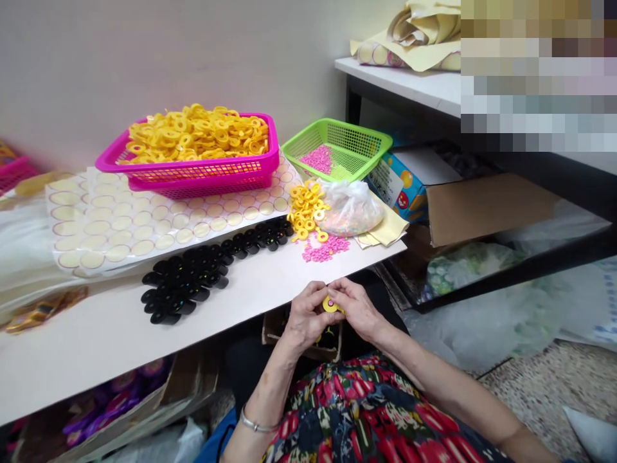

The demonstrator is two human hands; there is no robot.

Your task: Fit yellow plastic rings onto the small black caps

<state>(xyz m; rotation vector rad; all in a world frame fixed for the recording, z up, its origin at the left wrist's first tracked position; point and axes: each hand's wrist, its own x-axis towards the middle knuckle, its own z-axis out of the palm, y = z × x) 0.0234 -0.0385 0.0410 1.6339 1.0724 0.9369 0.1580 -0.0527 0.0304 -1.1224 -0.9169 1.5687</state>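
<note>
Between my fingertips, just off the table's front edge, is a small round yellow piece [330, 305] with a pink centre. My left hand [307, 314] grips it from the left, and my right hand [357, 307] pinches it from the right. Below them a cardboard box [332, 352] sits near my lap, partly hidden by my hands. On the table beyond lie a heap of pink bits [326, 249] and a pile of yellow rings [305, 209]. Rows of black round pieces [187, 276] stand to the left.
A pink basket [202, 172] heaped with yellow rings stands on sticker sheets [110, 222]. Behind the loose piles are a green basket [357, 168] with pink bits and a plastic bag [354, 207]. Right of the table, an open carton [486, 206] and plastic bags crowd the floor.
</note>
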